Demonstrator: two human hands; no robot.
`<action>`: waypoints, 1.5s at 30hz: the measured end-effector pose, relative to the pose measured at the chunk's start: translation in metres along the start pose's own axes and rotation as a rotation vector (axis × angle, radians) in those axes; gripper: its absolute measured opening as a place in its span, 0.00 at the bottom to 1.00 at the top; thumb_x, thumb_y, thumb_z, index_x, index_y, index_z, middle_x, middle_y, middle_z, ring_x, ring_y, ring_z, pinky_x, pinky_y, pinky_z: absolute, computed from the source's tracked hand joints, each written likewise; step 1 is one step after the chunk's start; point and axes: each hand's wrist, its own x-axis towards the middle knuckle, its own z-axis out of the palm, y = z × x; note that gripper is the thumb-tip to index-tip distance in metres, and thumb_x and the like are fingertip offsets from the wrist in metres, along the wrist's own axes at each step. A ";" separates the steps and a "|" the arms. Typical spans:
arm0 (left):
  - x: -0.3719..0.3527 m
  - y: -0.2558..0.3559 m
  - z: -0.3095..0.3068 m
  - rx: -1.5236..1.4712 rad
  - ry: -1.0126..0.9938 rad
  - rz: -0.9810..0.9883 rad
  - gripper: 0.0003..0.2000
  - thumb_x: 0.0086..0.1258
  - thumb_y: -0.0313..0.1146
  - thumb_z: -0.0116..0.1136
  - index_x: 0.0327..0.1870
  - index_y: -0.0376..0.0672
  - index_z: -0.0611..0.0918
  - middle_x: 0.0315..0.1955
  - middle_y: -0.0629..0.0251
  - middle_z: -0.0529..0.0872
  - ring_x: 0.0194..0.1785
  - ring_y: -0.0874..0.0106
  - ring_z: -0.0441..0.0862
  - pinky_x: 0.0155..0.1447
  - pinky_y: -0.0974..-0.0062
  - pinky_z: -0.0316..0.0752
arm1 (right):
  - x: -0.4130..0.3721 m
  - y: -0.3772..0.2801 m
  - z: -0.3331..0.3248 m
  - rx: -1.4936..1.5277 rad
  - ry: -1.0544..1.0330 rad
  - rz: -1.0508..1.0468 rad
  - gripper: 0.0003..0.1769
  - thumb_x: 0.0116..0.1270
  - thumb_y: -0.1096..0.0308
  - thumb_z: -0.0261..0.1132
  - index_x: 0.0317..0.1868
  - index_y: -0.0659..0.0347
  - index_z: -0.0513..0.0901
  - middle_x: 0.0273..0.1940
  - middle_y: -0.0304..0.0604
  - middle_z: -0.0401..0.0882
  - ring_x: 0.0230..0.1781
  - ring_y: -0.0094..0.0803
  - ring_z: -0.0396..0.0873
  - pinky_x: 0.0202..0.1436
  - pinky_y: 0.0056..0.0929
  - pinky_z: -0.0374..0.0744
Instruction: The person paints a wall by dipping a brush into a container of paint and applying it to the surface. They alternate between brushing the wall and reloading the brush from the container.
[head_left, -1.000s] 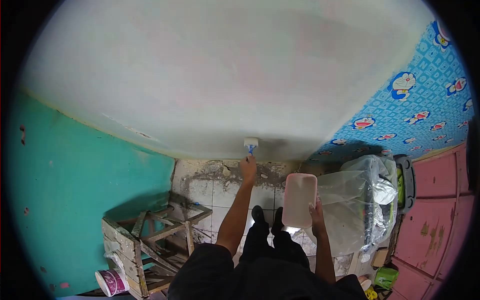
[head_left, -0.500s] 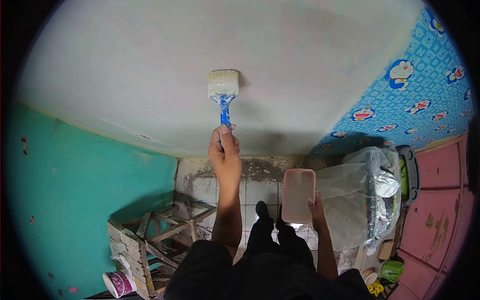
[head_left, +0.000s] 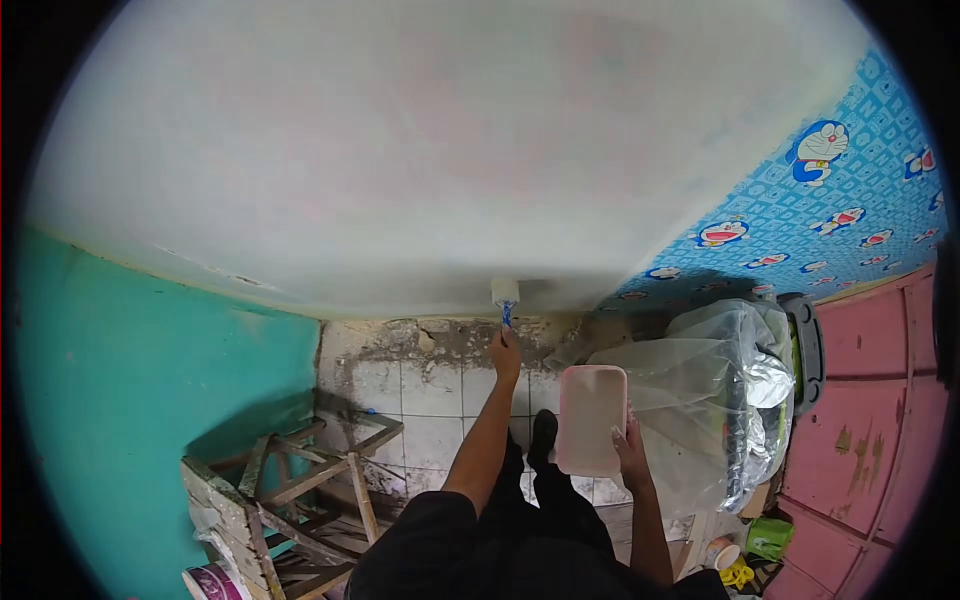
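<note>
A paintbrush [head_left: 506,294] with a blue, paint-smeared handle has its pale bristles against the low part of the white wall [head_left: 400,170]. My left hand [head_left: 506,352] is closed around its handle, arm stretched out forward and down. In front of my legs, a shallow pink rectangular container [head_left: 590,420] is tilted with its inside facing me. My right hand [head_left: 631,455] grips its right edge, thumb over the rim and the other fingers mostly hidden behind. Whatever the container holds is hard to make out.
At left stands a wooden stand [head_left: 300,490] by the green wall [head_left: 140,370], with a paint bucket [head_left: 215,580] behind it. Plastic sheeting [head_left: 690,400] covers things at right, near a pink door [head_left: 850,440]. Blue cartoon wallpaper [head_left: 770,220] borders the white wall above dirty floor tiles [head_left: 430,390].
My left hand has carried the paintbrush down the white wall and slightly right, close to the floor. The container stays in my right hand, a little lower in view.
</note>
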 end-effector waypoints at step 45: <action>0.020 0.058 -0.030 -0.356 -0.074 -0.133 0.19 0.74 0.42 0.48 0.29 0.35 0.79 0.20 0.65 0.77 0.23 0.75 0.72 0.30 0.71 0.66 | -0.013 0.027 -0.008 0.001 -0.028 0.003 0.36 0.72 0.68 0.54 0.75 0.65 0.50 0.74 0.49 0.53 0.74 0.36 0.52 0.75 0.33 0.52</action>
